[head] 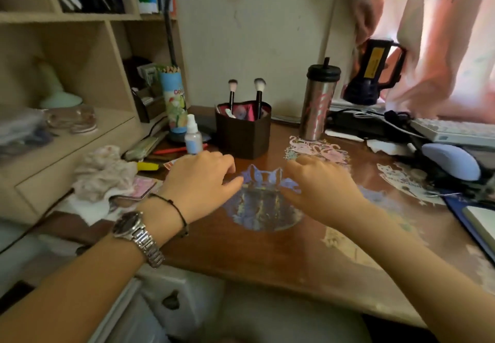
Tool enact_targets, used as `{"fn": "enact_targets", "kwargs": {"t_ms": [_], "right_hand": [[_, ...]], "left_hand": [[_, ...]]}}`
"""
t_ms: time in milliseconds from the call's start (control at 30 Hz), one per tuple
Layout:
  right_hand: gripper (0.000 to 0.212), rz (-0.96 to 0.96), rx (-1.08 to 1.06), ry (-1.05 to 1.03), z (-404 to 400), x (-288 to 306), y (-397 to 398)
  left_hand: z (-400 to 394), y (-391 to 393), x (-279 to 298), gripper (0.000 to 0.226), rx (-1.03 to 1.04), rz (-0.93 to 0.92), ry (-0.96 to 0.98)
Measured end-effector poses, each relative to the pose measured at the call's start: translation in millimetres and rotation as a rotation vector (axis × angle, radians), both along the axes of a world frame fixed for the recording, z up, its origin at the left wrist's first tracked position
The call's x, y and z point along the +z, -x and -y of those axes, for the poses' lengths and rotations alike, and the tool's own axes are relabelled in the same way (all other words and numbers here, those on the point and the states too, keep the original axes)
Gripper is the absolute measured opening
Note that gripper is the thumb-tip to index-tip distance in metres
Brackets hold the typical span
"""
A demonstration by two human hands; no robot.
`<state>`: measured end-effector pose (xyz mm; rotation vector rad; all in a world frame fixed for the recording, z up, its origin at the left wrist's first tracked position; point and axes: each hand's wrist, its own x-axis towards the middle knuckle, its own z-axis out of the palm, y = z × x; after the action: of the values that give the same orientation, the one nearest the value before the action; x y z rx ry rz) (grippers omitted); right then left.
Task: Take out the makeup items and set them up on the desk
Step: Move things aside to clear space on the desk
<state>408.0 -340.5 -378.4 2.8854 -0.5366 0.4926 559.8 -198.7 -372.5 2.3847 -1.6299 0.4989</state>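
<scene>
Nothing looks taken out yet, so the task seems to be at its start: the dark makeup pouch (242,132) stands upright toward the back of the table (267,251), two brushes (258,96) poking from its open top. Both hands hover low over the bare wood just in front of it, the left hand (199,182) and the right hand (324,184) palm-down with fingers loosely curled and grasping nothing. The next move probably calls for reaching forward to lift out a brush, or drawing the pouch closer.
</scene>
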Motion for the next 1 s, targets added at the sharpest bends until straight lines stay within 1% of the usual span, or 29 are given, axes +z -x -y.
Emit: {"fn": "enact_targets", "kwargs": {"t_ms": [100, 167, 267, 333, 533, 633, 767, 900, 1000], "right_hand": [[0.031, 0.020, 0.051, -0.032, -37.3, 1.7, -4.4], [0.030, 0.035, 0.099, -0.039, -61.8, 3.5, -11.8], [0.030, 0.080, 0.185, -0.050, -95.9, 9.2, -26.4], [0.030, 0.118, 0.231, -0.071, -118.1, 11.2, -36.4], [0.028, 0.187, 0.337, -0.090, -170.1, -5.6, -69.0], [0.026, 0.169, 0.381, -0.118, -185.0, -16.1, -84.9], [0.029, 0.130, 0.438, -0.164, -197.0, -27.3, -104.3], [0.029, 0.104, 0.496, -0.240, -202.2, -38.5, -127.1], [0.029, 0.074, 0.521, -0.304, -201.5, -50.6, -148.0]], "left_hand": [[-38.2, 2.0, -2.4, 0.029, 0.029, -0.046, 0.028], [-65.0, 1.7, -2.2, 0.029, 0.061, -0.045, 0.040], [-105.5, -3.7, -2.0, 0.030, 0.140, -0.040, 0.045], [-133.3, -8.0, -2.4, 0.030, 0.200, -0.072, 0.066], [-203.6, -20.5, -18.3, 0.029, 0.306, -0.125, 0.095], [-225.1, -28.3, -32.6, 0.028, 0.333, -0.186, 0.110], [-241.9, -42.9, -60.3, 0.024, 0.380, -0.245, 0.183], [-245.1, -60.3, -93.9, 0.022, 0.435, -0.337, 0.273], [-241.9, -76.5, -122.8, 0.022, 0.471, -0.371, 0.319]]}}
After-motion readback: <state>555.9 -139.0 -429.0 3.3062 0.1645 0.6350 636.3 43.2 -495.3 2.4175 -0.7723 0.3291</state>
